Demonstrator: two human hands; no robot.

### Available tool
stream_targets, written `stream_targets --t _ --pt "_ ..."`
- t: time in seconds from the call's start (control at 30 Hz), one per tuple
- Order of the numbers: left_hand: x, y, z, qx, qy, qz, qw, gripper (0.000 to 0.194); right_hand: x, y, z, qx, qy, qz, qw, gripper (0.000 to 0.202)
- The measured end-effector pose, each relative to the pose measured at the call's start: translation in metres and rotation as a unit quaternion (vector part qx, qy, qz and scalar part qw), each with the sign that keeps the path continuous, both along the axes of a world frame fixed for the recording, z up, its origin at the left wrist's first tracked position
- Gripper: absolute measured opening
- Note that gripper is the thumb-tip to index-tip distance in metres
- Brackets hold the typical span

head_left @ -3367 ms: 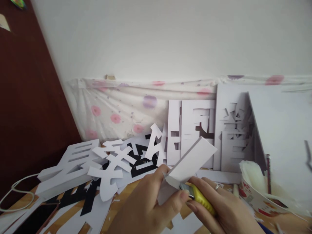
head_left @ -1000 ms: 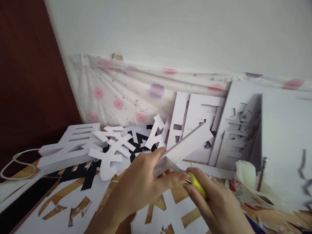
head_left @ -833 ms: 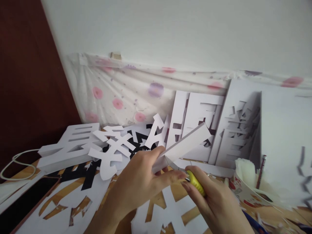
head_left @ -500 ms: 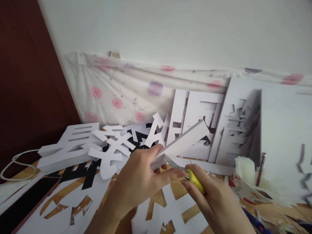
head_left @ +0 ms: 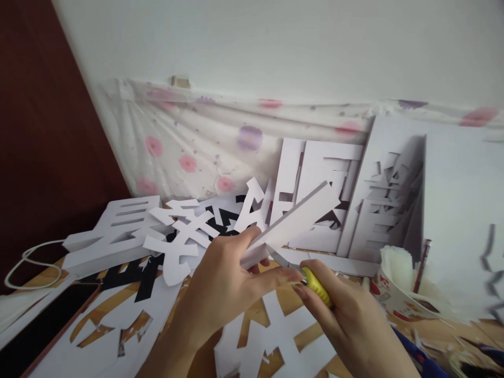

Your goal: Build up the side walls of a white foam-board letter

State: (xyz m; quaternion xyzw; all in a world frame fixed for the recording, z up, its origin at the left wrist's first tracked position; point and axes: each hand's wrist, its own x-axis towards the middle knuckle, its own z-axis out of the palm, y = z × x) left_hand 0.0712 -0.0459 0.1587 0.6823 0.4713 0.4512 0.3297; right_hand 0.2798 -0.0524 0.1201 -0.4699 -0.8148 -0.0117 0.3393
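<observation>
"Where's the white strip (head_left: 295, 218)?"
"Mid-frame, pinched by fingers (head_left: 251, 234) of the left hand (head_left: 220, 278); the right hand (head_left: 344, 312) clasps a yellow knife (head_left: 317, 286), blade (head_left: 279, 258) at the strip's lower edge."
"Room?"
"Above, toward the wall (head_left: 275, 47)."

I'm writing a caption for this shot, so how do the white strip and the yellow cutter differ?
The white strip is plain white, while the yellow cutter has a yellow grip and a grey blade. The strip's free end slants toward the picture's upper right; the cutter's blade points upper left. The left hand holds the strip, the right hand the cutter. Both are long and narrow.
</observation>
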Motion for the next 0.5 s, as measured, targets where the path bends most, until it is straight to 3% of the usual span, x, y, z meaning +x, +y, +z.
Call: stream_targets --t 0.33,0.5 --pt "0.004 0.002 -0.004 0.039 -0.009 0.032 0.999 0.03 -0.005 -0.003 0.015 0.019 -0.027 0.001 0.999 0.039" --pt "0.005 0.003 -0.006 0.056 -0.001 0.056 0.997 0.035 -0.004 -0.003 0.008 0.064 -0.031 -0.028 0.997 0.038"
